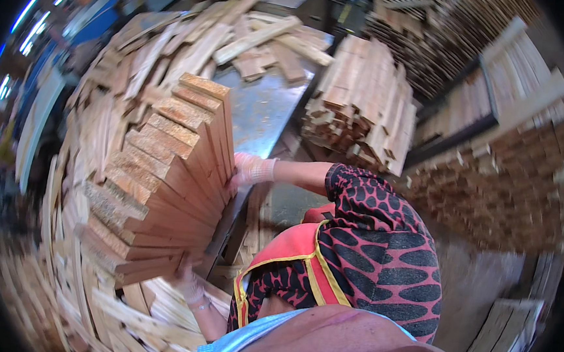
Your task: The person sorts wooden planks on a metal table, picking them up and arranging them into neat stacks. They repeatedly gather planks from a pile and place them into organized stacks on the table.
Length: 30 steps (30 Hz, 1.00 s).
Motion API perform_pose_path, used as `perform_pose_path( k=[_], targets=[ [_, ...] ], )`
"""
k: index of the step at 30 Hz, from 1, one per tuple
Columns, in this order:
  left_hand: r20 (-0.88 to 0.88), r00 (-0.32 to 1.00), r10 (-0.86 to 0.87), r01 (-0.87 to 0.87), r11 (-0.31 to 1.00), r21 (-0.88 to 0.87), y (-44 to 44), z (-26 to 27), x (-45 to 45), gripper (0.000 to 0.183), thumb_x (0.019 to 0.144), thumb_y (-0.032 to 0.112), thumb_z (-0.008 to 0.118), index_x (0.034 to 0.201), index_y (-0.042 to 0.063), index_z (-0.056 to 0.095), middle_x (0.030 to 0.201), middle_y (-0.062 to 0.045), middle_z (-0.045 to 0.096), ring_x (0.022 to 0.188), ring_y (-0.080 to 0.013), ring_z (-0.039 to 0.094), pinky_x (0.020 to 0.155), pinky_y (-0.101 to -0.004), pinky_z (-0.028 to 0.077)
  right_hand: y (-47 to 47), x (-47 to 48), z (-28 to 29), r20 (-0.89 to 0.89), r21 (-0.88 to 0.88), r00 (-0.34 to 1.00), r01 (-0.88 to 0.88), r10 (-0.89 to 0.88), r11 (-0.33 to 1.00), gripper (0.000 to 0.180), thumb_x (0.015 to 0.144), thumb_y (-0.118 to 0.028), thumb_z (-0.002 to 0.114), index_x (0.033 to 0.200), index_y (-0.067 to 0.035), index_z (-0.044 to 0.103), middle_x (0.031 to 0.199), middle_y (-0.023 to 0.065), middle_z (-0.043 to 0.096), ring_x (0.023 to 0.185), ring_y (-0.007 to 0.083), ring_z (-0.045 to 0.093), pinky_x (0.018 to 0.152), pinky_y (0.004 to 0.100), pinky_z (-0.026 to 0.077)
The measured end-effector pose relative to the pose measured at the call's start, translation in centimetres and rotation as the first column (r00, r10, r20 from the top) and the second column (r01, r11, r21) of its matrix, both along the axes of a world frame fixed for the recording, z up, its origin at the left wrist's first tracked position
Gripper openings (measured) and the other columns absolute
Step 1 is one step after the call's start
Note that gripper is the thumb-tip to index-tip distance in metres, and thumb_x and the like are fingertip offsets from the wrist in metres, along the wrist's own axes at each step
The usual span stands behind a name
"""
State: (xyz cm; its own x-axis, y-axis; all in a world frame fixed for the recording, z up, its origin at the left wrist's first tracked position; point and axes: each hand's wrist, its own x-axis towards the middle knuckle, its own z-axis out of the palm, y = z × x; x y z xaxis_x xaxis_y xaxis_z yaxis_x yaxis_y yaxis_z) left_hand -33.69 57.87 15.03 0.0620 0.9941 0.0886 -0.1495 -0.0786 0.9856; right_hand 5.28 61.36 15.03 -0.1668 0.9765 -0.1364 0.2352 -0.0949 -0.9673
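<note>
A fanned stack of sawn wooden boards [178, 193] is gripped between my two gloved hands, its rough end faces towards the upper left. My right hand [250, 170], in a pale knit glove, presses against the board at the stack's upper right side. My left hand [189, 280] holds the lower side, partly blurred; its fingers are partly hidden by the boards. Around and behind the stack lies a large loose heap of wooden slats [104, 129]. Beyond the stack, a metal tabletop [254, 117] with wood bits on it shows through.
A neat bundle of boards [361, 88] stands beyond the table's edge. Further right are a large stack of wood [497, 186] and another pile of boards [419, 33]. Planks [504, 334] lie at the lower right, near the floor [471, 272]. My apron [281, 249] hangs close to the table.
</note>
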Motion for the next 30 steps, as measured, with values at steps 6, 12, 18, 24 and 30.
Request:
perform_pose_path(
  k=[6, 12, 18, 24, 30],
  targets=[
    [-0.306, 0.94, -0.151, 0.216, 0.958, 0.19, -0.9, 2.1, 4.1, 0.059, 0.076, 0.0, 0.085, 0.131, 0.002, 0.064, 0.122, -0.016, 0.067, 0.102, -0.0327, 0.072, 0.078, -0.0429, 0.065, -12.8, 3.9, 0.3, 0.013, 0.037, 0.97, 0.24, -0.241, 0.97, 0.06, 0.08, -0.023, 0.088, 0.134, -0.008, 0.069, 0.12, 0.0136, 0.079, 0.111, 0.0229, 0.073, 0.098, 0.0368, 0.057],
    [-0.607, 0.779, -0.155, 0.518, 0.705, 0.485, -5.7, 2.2, 11.8, 0.052, 0.073, 0.006, 0.089, 0.121, 0.003, 0.069, 0.112, -0.015, 0.071, 0.098, -0.0351, 0.072, 0.081, -0.0446, 0.063, -27.3, 8.3, 2.9, 0.144, 0.051, 0.892, 0.425, -0.428, 0.904, 0.06, 0.081, -0.021, 0.089, 0.136, -0.012, 0.069, 0.123, 0.0146, 0.077, 0.115, 0.0275, 0.073, 0.101, 0.0389, 0.056],
    [-0.663, 0.74, -0.112, 0.665, 0.27, 0.696, -14.1, 1.1, 21.8, 0.045, 0.069, 0.013, 0.093, 0.11, 0.004, 0.075, 0.101, -0.014, 0.074, 0.095, -0.0374, 0.073, 0.085, -0.0464, 0.06, -45.6, 12.2, 0.1, 0.292, 0.23, 0.677, 0.636, -0.675, 0.737, 0.048, 0.082, -0.027, 0.088, 0.124, -0.007, 0.075, 0.112, 0.0184, 0.079, 0.103, 0.0345, 0.077, 0.086, 0.0423, 0.06],
    [-0.683, 0.719, -0.125, 0.688, -0.011, 0.726, -25.6, 6.0, 28.5, 0.039, 0.066, 0.019, 0.096, 0.099, 0.005, 0.081, 0.09, -0.014, 0.077, 0.091, -0.0397, 0.073, 0.088, -0.0481, 0.057, -61.9, 11.6, 1.3, 0.079, 0.41, 0.526, 0.757, -0.847, 0.509, 0.043, 0.084, -0.011, 0.09, 0.124, -0.001, 0.075, 0.114, 0.0137, 0.081, 0.104, 0.0206, 0.074, 0.091, 0.0395, 0.061],
    [-0.678, 0.611, -0.408, 0.74, -0.01, 0.673, -34.5, 11.3, 36.7, 0.115, 0.061, 0.03, 0.098, 0.151, -0.014, 0.041, 0.139, -0.032, 0.059, 0.127, -0.0488, 0.062, 0.11, -0.0508, 0.051, -73.1, 9.3, 3.3, -0.112, 0.192, 0.199, 0.966, -0.974, 0.175, 0.041, 0.09, -0.009, 0.087, 0.126, 0.003, 0.072, 0.125, 0.0119, 0.077, 0.115, 0.0196, 0.07, 0.097, 0.0374, 0.059]
  ],
)
